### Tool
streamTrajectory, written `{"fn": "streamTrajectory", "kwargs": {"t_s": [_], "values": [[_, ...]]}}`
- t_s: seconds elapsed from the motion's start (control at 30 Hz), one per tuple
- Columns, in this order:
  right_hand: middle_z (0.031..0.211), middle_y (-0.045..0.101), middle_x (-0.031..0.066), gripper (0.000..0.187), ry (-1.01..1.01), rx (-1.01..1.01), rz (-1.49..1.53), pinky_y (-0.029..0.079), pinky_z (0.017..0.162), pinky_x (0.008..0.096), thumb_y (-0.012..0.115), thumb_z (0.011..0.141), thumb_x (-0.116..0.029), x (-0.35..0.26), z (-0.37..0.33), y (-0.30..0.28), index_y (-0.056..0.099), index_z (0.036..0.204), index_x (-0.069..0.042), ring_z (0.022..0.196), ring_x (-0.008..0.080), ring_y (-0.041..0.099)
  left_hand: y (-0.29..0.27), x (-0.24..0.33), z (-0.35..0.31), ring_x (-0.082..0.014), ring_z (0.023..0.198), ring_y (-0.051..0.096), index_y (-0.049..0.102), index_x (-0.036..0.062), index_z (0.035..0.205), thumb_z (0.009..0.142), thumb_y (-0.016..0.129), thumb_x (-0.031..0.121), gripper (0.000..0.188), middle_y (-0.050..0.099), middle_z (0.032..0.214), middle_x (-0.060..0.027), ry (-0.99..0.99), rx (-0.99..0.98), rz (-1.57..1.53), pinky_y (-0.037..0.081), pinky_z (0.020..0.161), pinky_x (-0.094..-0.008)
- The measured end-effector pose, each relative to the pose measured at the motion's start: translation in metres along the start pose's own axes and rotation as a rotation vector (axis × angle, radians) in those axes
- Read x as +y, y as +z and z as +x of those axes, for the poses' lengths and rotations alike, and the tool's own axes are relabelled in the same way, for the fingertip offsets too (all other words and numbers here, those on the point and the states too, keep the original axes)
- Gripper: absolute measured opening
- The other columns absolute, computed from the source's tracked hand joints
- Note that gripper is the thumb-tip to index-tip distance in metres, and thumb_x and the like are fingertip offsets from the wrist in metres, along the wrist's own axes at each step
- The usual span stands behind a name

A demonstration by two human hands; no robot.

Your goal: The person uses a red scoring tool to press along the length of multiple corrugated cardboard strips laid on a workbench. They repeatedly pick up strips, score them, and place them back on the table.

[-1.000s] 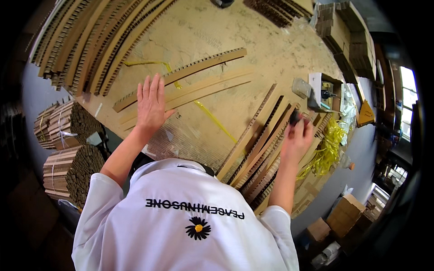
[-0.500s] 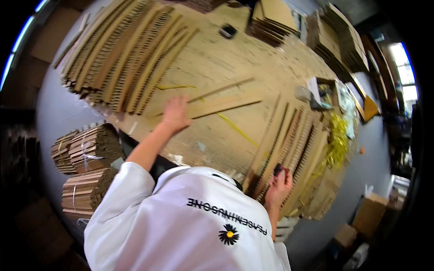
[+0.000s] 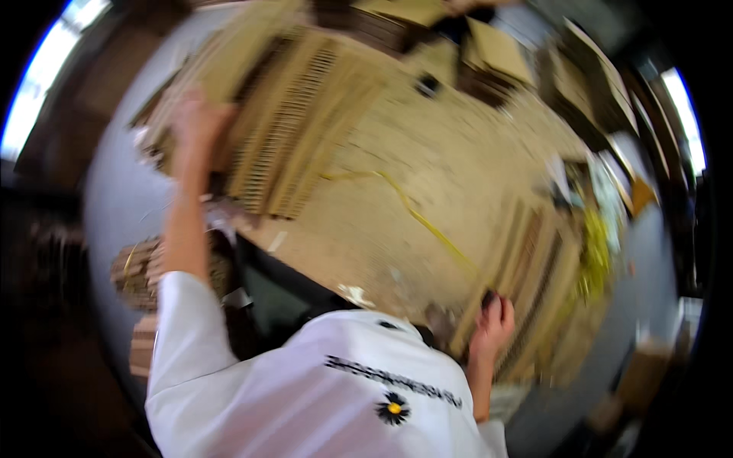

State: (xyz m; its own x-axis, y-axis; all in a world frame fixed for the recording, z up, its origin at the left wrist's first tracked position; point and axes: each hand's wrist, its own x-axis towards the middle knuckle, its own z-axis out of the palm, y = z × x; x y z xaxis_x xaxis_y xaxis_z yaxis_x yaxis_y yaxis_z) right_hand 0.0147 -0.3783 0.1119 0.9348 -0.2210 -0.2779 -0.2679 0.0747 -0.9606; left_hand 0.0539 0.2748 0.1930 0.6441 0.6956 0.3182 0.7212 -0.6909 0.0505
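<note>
My left hand (image 3: 200,120) is stretched far out over the left row of long notched cardboard strips (image 3: 305,103). Motion smears its fingers, so whether it grips a strip cannot be made out. My right hand (image 3: 495,327) is closed around a small dark object (image 3: 489,298), whose kind does not show. It is held by the right-hand row of cardboard strips (image 3: 527,259). A long yellow strap (image 3: 416,212) lies loose across the worktable (image 3: 366,244) between the two rows.
Tied bundles of strips (image 3: 137,269) stand below the table's left side. Stacked cardboard sheets (image 3: 496,57) and a small black object (image 3: 427,84) are at the far side. Tangled yellow strapping (image 3: 595,248) hangs at the right edge. Another person's hand (image 3: 467,6) shows at the top.
My left hand has gone from the middle of the table to the left row. The loose strips that lay under it are gone from there. My right hand still holds the dark object.
</note>
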Motion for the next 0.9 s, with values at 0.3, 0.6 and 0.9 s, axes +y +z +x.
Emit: {"fn": "streamTrajectory", "kwargs": {"t_s": [0.3, 0.6, 0.9], "values": [[0.106, 0.070, 0.0016, 0.017, -0.163, 0.376, 0.165, 0.054, 0.083, 0.0261, 0.064, 0.106, -0.015, 0.021, -0.013, -0.112, 0.067, 0.119, -0.004, 0.093, 0.0093, 0.064, 0.103, 0.170, -0.169, -0.0303, 0.111, 0.070, 0.068, 0.0007, 0.129, 0.102, 0.066, 0.033, 0.043, 0.073, 0.122, -0.0188, 0.268, -0.572, -0.785, 0.055, 0.096, -0.0413], [0.139, 0.064, 0.0089, 0.036, -0.090, 0.099, 0.055, 0.048, 0.106, 0.0307, 0.064, 0.104, -0.009, 0.031, 0.080, -0.176, 0.064, 0.138, 0.000, 0.117, 0.0150, 0.065, 0.109, 0.359, -0.479, -0.0300, 0.101, 0.072, 0.044, -0.0113, 0.146, 0.097, 0.073, 0.033, 0.073, 0.070, 0.117, -0.0236, 0.433, -1.340, -1.057, 0.057, 0.090, -0.0404], [0.140, 0.067, 0.0072, 0.035, 0.002, -0.142, 0.622, 0.048, 0.109, 0.0294, 0.064, 0.103, -0.007, 0.093, 0.113, 0.003, 0.065, 0.137, 0.001, 0.119, 0.0126, 0.065, 0.123, 0.367, -0.420, -0.0295, 0.108, 0.066, 0.045, -0.0137, 0.146, 0.106, 0.059, 0.038, 0.066, 0.067, 0.122, -0.0243, 0.047, -1.070, -1.248, 0.051, 0.097, -0.0394]]}}
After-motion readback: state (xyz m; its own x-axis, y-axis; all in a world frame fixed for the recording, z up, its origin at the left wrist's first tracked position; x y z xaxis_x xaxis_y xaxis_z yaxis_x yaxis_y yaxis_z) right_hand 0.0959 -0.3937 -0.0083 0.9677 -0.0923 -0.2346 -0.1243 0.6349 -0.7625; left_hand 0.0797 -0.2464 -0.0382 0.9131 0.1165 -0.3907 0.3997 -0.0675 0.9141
